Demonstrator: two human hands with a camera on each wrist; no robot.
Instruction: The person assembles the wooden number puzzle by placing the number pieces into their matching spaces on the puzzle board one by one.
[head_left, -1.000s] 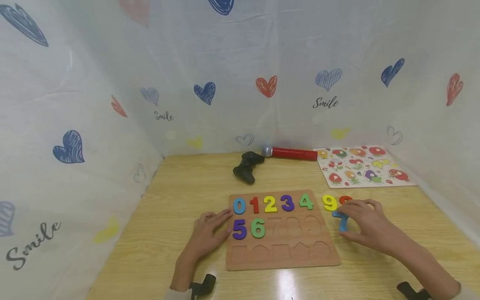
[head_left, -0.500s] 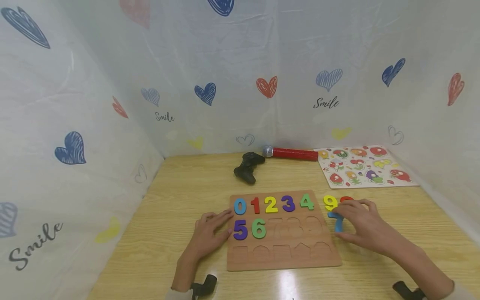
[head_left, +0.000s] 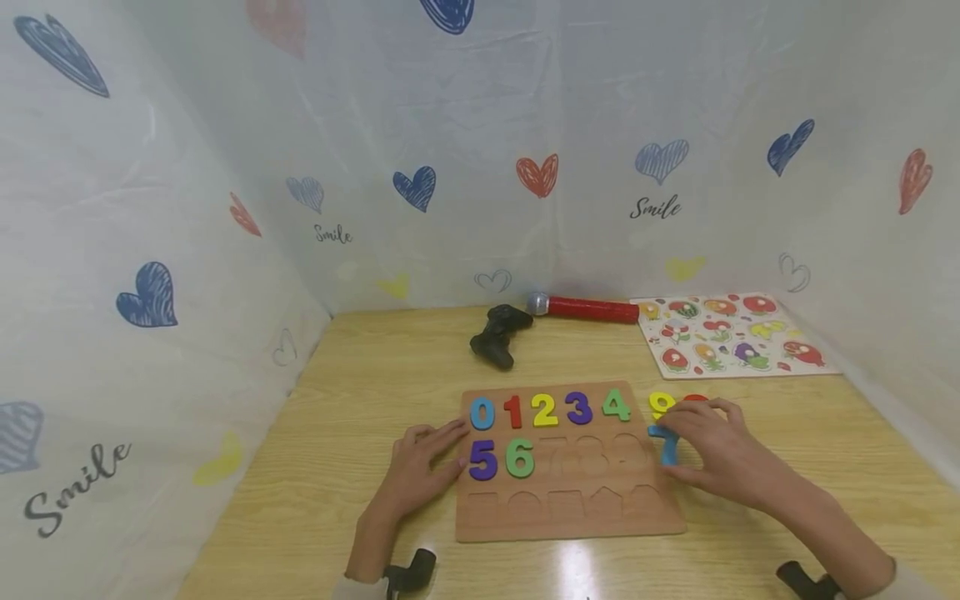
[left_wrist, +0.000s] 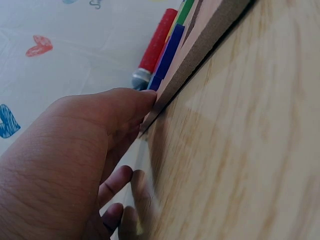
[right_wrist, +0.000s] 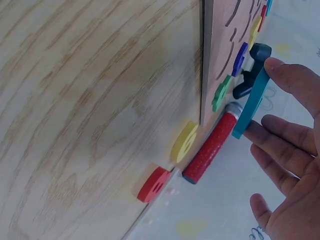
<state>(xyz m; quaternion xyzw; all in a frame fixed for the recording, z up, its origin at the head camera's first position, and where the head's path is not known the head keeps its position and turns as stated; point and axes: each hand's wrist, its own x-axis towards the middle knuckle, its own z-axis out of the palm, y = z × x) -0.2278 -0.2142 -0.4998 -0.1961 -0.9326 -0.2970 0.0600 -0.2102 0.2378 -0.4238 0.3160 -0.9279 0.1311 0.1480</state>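
My right hand (head_left: 731, 454) pinches a blue number 7 (head_left: 669, 447) between thumb and fingertips, above the right edge of a wooden number puzzle board (head_left: 570, 531). In the right wrist view the 7 (right_wrist: 251, 102) is held clear of the table. My left hand (head_left: 416, 473) rests against the board's left edge, thumb and index finger apart and touching it. Pieces 0 to 4 fill the top row; a purple 5 (head_left: 483, 460) and a green 6 (head_left: 519, 458) sit in the middle row. Bare recesses lie right of the 6 and along the bottom row.
A yellow 9 (head_left: 662, 404) and a red number piece (right_wrist: 153, 184) lie on the table right of the board, partly behind my right hand in the head view. Farther back are a black game controller (head_left: 501, 336), a red microphone (head_left: 592, 309) and a fruit puzzle board (head_left: 738, 337).
My right hand has moved a little left, bringing the blue 7 from beside the board to its right edge. The left hand has kept its place at the board.
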